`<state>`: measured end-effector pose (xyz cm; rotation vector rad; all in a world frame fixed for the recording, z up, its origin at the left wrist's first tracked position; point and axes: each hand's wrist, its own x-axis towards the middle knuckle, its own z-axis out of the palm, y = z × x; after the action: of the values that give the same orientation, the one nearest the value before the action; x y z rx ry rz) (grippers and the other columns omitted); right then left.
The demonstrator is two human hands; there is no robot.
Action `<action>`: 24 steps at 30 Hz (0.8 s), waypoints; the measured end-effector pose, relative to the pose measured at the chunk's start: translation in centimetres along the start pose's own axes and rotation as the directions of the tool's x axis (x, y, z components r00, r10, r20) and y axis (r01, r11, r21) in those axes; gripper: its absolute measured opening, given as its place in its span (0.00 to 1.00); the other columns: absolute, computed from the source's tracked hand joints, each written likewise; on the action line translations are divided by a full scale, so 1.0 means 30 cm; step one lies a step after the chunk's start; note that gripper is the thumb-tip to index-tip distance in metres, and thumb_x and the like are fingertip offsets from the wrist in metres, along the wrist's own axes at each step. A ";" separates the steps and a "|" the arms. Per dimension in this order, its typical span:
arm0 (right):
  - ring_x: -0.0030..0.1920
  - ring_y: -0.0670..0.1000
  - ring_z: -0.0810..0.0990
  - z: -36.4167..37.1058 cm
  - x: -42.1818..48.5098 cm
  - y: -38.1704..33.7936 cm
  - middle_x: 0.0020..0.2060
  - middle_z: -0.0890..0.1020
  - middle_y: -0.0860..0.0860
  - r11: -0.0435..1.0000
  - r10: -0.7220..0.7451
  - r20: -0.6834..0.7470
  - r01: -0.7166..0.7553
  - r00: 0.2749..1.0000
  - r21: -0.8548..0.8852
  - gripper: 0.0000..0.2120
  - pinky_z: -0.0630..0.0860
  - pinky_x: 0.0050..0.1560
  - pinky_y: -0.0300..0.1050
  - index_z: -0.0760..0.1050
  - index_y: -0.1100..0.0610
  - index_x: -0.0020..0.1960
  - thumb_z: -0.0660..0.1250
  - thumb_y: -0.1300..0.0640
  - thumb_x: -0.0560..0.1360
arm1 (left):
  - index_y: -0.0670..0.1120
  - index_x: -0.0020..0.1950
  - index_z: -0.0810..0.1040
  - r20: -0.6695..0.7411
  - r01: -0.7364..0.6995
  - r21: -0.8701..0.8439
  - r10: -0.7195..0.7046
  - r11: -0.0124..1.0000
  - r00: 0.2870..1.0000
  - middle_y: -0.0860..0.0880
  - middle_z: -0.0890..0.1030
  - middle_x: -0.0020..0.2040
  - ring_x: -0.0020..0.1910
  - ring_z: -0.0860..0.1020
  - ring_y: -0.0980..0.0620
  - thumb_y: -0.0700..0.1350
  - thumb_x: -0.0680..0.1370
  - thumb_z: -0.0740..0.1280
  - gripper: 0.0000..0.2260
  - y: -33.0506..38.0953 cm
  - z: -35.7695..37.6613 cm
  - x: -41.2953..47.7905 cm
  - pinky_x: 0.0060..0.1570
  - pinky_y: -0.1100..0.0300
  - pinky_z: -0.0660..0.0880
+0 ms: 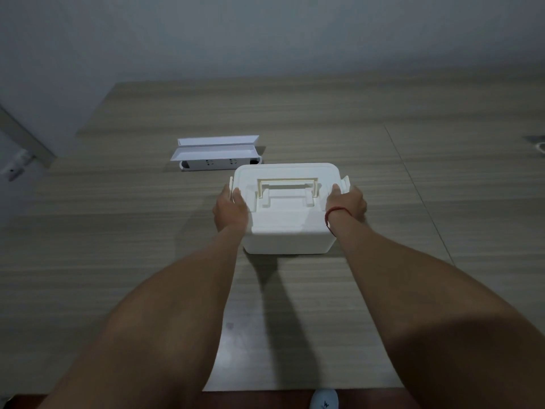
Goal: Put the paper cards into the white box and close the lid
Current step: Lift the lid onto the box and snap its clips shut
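While lid [287,184] sits on white box [289,240], left hand [230,212], right hand [346,203] grip its side latches, contents hidden.

One head-worn view looks forward and steeply down over the desk [442,178], close above the forearms, wall along the upper frame.

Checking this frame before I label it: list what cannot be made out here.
- Head view: inside of the white box, hidden by its lid.
- Fingertips of the left hand and right hand, behind the side latches.
- Folded paper cards: count and any print too small.
- Object at the right edge, cut off.
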<state>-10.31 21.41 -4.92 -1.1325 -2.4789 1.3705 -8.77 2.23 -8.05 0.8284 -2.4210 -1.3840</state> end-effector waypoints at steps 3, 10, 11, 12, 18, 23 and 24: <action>0.61 0.62 0.77 0.007 0.000 -0.004 0.59 0.80 0.60 0.999 -0.046 -0.007 0.045 0.999 -0.022 0.16 0.73 0.61 0.52 0.76 0.61 0.60 0.61 0.51 0.78 | 0.43 0.70 0.74 -0.010 0.005 0.011 -0.005 1.000 1.000 0.38 0.80 0.62 0.63 0.76 0.38 0.47 0.82 0.56 0.19 0.009 0.001 -0.002 0.63 0.50 0.72; 0.63 0.62 0.77 -0.015 0.009 -0.028 0.62 0.78 0.60 0.997 -0.082 0.043 0.082 0.996 -0.007 0.17 0.73 0.61 0.51 0.75 0.59 0.63 0.60 0.52 0.79 | 0.42 0.67 0.75 -0.003 0.060 0.095 -0.060 0.994 0.998 0.39 0.78 0.64 0.62 0.76 0.39 0.50 0.81 0.55 0.20 0.052 -0.010 0.003 0.61 0.48 0.74; 0.65 0.61 0.75 -0.009 0.005 -0.039 0.64 0.77 0.59 0.997 -0.079 0.071 0.079 0.994 0.003 0.21 0.71 0.64 0.52 0.72 0.58 0.66 0.60 0.48 0.79 | 0.41 0.67 0.74 -0.002 0.095 0.108 -0.096 0.990 0.995 0.39 0.78 0.64 0.63 0.76 0.39 0.54 0.80 0.55 0.23 0.073 -0.011 0.008 0.61 0.48 0.73; 0.67 0.61 0.73 -0.001 0.001 -0.051 0.66 0.75 0.59 0.998 -0.068 0.095 0.068 0.993 0.003 0.26 0.68 0.66 0.53 0.70 0.58 0.68 0.60 0.43 0.77 | 0.40 0.69 0.73 0.014 0.144 0.109 -0.146 0.984 0.989 0.39 0.76 0.66 0.64 0.75 0.39 0.59 0.79 0.55 0.27 0.096 -0.011 0.009 0.61 0.48 0.73; 0.72 0.60 0.64 0.011 -0.012 -0.080 0.71 0.67 0.58 0.999 0.003 0.226 0.010 0.974 -0.053 0.46 0.60 0.73 0.60 0.60 0.60 0.73 0.68 0.34 0.66 | 0.43 0.75 0.63 0.094 0.248 0.135 -0.261 0.959 0.961 0.41 0.70 0.72 0.70 0.70 0.39 0.68 0.70 0.64 0.42 0.149 0.000 -0.009 0.68 0.45 0.69; 0.72 0.59 0.67 -0.016 0.008 -0.027 0.72 0.67 0.59 0.982 -0.106 0.316 0.150 0.943 -0.116 0.41 0.66 0.72 0.50 0.58 0.62 0.73 0.73 0.49 0.69 | 0.41 0.76 0.58 0.205 -0.007 0.269 -0.050 0.963 0.977 0.39 0.70 0.71 0.69 0.70 0.39 0.60 0.71 0.66 0.40 0.063 -0.037 -0.029 0.65 0.45 0.71; 0.72 0.59 0.66 -0.015 0.004 -0.012 0.72 0.66 0.59 0.974 -0.135 0.317 0.184 0.939 -0.129 0.41 0.65 0.73 0.50 0.57 0.63 0.74 0.72 0.50 0.70 | 0.40 0.76 0.58 0.205 -0.047 0.293 -0.014 0.955 0.979 0.39 0.69 0.71 0.69 0.70 0.39 0.60 0.72 0.65 0.40 0.047 -0.040 -0.036 0.66 0.45 0.71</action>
<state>-10.42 21.70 -4.42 -0.7651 -2.8665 1.4193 -7.84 2.56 -6.15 0.7586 -2.8374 -1.1660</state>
